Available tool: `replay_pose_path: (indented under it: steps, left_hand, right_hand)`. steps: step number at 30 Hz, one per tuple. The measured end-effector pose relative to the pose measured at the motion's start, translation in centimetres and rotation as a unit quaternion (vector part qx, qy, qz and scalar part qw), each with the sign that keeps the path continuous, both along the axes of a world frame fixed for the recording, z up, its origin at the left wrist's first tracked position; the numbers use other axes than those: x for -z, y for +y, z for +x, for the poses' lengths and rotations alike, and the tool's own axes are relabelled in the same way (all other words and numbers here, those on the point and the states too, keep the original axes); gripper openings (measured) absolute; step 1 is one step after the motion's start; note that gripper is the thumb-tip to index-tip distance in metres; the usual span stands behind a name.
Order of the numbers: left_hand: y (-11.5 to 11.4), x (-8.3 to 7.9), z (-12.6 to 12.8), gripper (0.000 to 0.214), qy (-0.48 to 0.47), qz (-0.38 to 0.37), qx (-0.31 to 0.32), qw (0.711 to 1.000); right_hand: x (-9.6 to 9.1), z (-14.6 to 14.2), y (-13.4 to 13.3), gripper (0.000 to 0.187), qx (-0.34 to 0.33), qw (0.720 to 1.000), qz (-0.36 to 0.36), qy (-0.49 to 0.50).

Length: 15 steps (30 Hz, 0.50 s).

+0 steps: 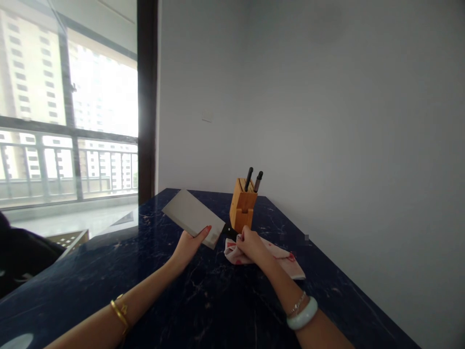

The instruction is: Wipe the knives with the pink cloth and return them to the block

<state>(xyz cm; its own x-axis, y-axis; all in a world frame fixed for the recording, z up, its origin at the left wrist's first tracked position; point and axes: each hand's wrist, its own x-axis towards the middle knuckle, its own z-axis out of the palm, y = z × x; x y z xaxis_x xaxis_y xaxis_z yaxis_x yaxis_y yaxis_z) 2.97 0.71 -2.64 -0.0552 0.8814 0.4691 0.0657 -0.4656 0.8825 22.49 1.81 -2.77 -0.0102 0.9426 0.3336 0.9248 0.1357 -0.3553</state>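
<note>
A broad steel cleaver [192, 217] is held flat above the dark marble table [203, 300]. My left hand [189, 246] pinches the lower edge of its blade, thumb on top. My right hand [250, 245] is closed round a white cloth with red marks [281, 259], wrapped about the cleaver's black handle [229, 232]. The rest of the cloth trails onto the table to the right. Just behind stands a wooden knife block [242, 204] with two dark handles sticking out of it.
A grey wall runs along the table's far and right edges. At left, a large window with a dark frame [147, 97] looks onto a balcony railing. A dark shape [22, 252] sits at the left edge.
</note>
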Motion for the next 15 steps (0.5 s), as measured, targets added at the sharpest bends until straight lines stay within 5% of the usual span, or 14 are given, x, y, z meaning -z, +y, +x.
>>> replay_pose_path:
  steps: [15]
  left_hand:
    - [-0.3, -0.1, 0.2, 0.043, -0.035, -0.012, 0.006, 0.999]
  right_hand:
    - [0.7, 1.5, 0.7, 0.014, 0.025, 1.0, 0.004, -0.004]
